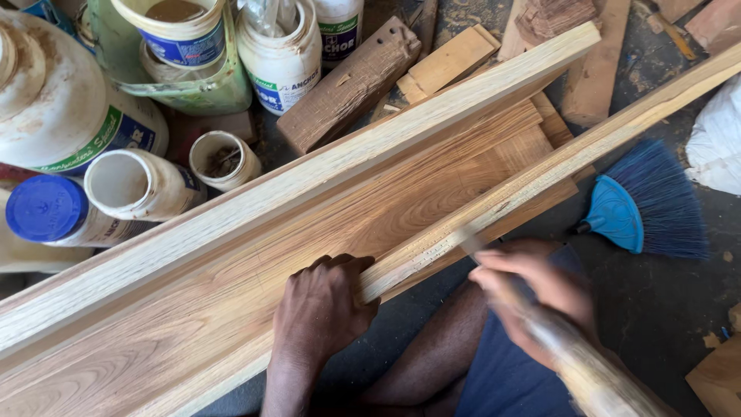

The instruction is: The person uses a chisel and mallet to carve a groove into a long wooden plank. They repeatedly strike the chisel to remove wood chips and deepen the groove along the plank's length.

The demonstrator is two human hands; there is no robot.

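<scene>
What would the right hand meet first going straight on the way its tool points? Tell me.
The right hand, blurred, points a wooden-handled tool up-left. Its tip already seems to touch the near wooden rail; depth is unclear. The left hand grips that rail nearby.

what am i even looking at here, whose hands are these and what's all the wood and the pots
This is one picture from a camera worn on a person's head, looking down at their own two bare hands; there is no machine. The person sits on the floor, knees showing at the bottom.

A long wooden frame piece, made of pale boards joined like a shallow trough, runs slantwise across the view. The left hand clamps the near rail in its grip. The right hand is blurred with motion and holds a wooden-handled tool, its tip against that rail; what kind of tool is too blurred to tell.

At the upper left stand white plastic glue jars, some open. Wood offcuts lie behind, and a blue hand brush lies at the right.
</scene>
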